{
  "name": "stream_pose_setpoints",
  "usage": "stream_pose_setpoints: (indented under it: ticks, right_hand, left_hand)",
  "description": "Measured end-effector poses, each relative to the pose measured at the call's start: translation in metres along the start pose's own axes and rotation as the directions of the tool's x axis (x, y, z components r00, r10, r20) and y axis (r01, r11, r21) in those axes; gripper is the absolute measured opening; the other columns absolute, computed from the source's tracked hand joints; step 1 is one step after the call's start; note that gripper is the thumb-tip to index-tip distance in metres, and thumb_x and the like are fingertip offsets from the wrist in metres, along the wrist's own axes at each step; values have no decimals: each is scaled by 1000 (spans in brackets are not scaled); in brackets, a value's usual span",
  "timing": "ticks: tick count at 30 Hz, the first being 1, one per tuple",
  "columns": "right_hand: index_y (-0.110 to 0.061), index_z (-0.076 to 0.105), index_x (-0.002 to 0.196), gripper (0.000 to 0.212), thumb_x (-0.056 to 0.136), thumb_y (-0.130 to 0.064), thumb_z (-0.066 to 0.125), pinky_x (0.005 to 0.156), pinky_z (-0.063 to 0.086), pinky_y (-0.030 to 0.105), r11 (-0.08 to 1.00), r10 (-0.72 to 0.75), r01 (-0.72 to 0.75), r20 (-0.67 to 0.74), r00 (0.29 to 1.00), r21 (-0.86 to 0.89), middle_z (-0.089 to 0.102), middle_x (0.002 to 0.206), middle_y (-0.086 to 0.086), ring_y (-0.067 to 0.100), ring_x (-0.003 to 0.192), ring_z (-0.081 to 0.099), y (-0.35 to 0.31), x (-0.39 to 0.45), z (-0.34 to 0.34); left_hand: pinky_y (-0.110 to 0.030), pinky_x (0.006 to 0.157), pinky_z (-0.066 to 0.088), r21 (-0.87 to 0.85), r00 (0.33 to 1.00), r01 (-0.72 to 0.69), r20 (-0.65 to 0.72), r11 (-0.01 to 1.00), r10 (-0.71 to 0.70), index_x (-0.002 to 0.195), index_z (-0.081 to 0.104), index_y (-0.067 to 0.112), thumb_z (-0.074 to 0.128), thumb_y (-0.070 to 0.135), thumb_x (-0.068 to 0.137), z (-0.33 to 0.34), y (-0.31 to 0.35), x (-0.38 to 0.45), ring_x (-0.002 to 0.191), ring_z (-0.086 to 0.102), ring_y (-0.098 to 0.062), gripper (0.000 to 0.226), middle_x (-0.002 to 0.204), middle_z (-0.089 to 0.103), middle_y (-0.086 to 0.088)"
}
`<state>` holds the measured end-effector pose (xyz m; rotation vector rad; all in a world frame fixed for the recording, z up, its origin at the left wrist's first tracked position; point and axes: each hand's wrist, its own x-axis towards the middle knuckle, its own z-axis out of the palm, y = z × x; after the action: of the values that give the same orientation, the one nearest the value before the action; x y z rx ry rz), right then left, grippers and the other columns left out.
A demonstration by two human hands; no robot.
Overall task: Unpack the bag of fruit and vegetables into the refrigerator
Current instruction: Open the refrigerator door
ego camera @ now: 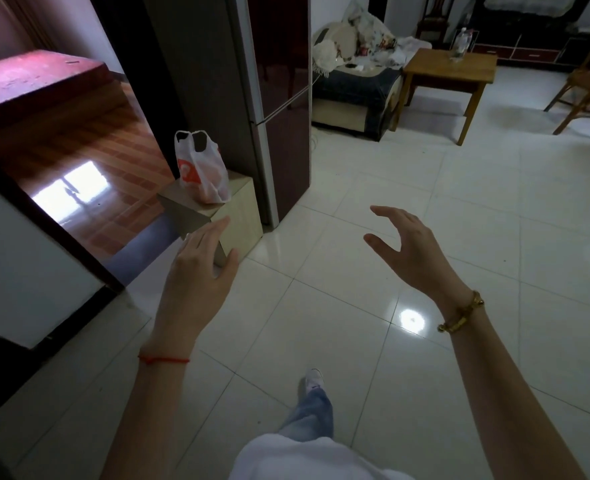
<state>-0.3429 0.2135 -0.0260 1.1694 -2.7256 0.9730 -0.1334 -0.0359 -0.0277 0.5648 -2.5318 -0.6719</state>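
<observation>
A white plastic bag [203,171] with red print stands upright on a low beige box [241,213] beside the refrigerator [279,109]. The refrigerator is tall and dark, with both doors closed and a slanted metal handle. What the bag holds is hidden, apart from a faint orange shape through the plastic. My left hand [200,268] reaches forward, fingers straight, just short of the box and holding nothing. My right hand [407,251] hovers over the floor tiles to the right, fingers loosely spread and empty.
White glossy floor tiles [425,188] stretch ahead. A doorway [89,161] to a room with wooden flooring opens at left. A sofa [355,88] with clutter, a wooden side table [449,71] with a bottle, and a wooden chair [588,88] stand at the back right.
</observation>
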Motion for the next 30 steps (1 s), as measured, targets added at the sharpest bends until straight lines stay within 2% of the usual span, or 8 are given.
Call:
stream_pose_setpoints:
  ticks: [4,8,11,16,24,27,28,30]
  right_hand:
    - [-15,47,139,52,93,-35,58,108,33,26,1000,23,-23,1,1000,1,53,140,2,19,133,44,21,66,2]
    - [-16,46,140,52,94,-35,58,106,33,25,1000,25,-25,4,1000,4,52,141,1,18,133,44,35,131,2]
    - [-16,45,141,52,94,-34,58,109,35,30,1000,26,-26,9,1000,13,51,142,2,19,133,43,42,170,6]
    - [-16,44,141,53,94,-36,57,112,37,35,999,28,-29,50,998,28,50,143,2,18,134,43,55,223,15]
    - [-17,44,142,53,94,-37,56,110,35,32,999,-6,2,118,993,34,50,143,1,18,134,43,89,315,41]
    - [-19,43,142,53,94,-37,56,108,32,25,999,-40,35,130,991,39,49,144,0,17,134,42,102,359,48]
    - [-19,43,142,53,94,-36,56,106,31,24,998,-54,49,137,989,40,49,144,0,17,134,42,106,375,50]
    - [-20,43,142,53,94,-36,56,105,31,23,996,-81,76,153,985,40,48,144,0,16,134,42,113,409,51]
  left_hand:
    - [-46,113,40,-4,1000,-3,-5,1000,3,146,41,13,52,29,97,19,-8,70,139,44,-22,52,146,50,-10]
    - [-45,107,47,6,1000,-10,-9,1000,10,144,43,14,49,31,98,33,-19,140,136,46,-21,50,145,51,-8]
    - [-50,100,51,-11,1000,3,18,1000,-3,142,44,15,50,31,98,44,-22,181,133,48,-26,47,143,52,-9]
    - [-49,106,47,-7,999,36,35,999,-35,144,43,11,51,27,99,60,-20,233,134,48,-27,48,143,51,-13]
    - [-47,100,51,21,996,86,32,996,-86,136,48,11,51,27,98,90,-36,308,124,54,-27,42,132,56,-11]
    - [-47,96,53,24,993,122,0,992,-122,129,50,9,50,28,98,102,-40,339,119,55,-26,36,127,56,-10]
    - [-47,95,54,25,991,136,-9,990,-136,128,50,9,49,29,98,106,-42,351,120,55,-25,36,128,55,-9]
    - [-46,97,54,5,986,161,-35,987,-161,137,47,13,49,31,98,111,-43,375,127,52,-23,42,137,52,-7]
